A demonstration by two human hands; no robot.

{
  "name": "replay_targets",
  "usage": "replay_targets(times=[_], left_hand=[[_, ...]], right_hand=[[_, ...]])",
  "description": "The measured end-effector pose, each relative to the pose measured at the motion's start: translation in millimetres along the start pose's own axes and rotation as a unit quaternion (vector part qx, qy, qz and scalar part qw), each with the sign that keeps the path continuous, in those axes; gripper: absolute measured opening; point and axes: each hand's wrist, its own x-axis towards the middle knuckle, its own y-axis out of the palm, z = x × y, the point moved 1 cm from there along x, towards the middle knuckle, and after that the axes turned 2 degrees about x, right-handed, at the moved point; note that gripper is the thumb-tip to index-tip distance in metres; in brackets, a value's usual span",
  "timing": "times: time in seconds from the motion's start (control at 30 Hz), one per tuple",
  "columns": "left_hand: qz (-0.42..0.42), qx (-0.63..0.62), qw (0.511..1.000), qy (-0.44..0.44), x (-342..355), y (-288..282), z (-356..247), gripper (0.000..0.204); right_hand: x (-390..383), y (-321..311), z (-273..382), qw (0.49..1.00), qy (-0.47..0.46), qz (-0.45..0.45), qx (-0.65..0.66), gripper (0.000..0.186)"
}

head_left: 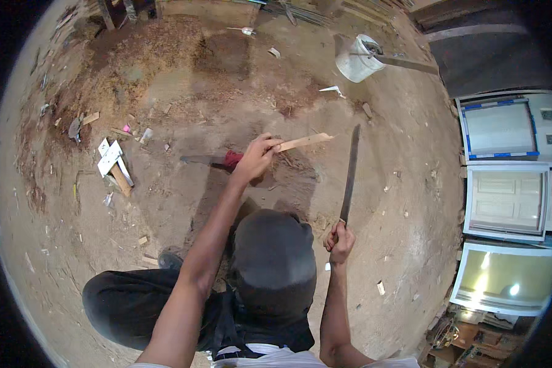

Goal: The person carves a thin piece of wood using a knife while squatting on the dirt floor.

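My left hand (pixel 259 159) is closed around one end of a thin, pale strip of wood (pixel 306 142), which points to the right over the dirt floor. The strip's far end looks ragged. In my right hand (pixel 340 240) is a machete (pixel 351 178), gripped by its handle, the long dark blade standing up and away from me. Blade and strip are apart. Beside my left wrist, a red wrapped piece (pixel 232 159) lies on the ground, with a dark flat length (pixel 201 160) reaching left from it; my forearm partly covers this area.
A white bucket (pixel 357 61) stands at the far right with a wooden bar (pixel 408 63) by its rim. White flat pieces (pixel 110 158) and a wood piece (pixel 121 181) lie at left. White-framed panels (pixel 507 201) line the right side. Wood chips litter the dirt floor (pixel 398 233).
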Motion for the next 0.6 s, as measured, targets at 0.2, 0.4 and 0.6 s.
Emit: replay_targets(times=[0.2,0.4,0.6], left_hand=[[0.014,-0.119,0.987,-0.103,-11,-18,-5,0.02],[0.039,-0.27,0.945,-0.181,-17,-24,-14,0.018],[0.061,-0.386,0.899,-0.198,-14,-29,-19,0.013]], right_hand=[[-3,17,-3,1.0,0.02,0.022,0.001,0.028],[-4,46,18,0.999,0.036,0.015,-0.016,0.025],[-1,49,35,1.0,0.005,0.027,0.0,0.026]])
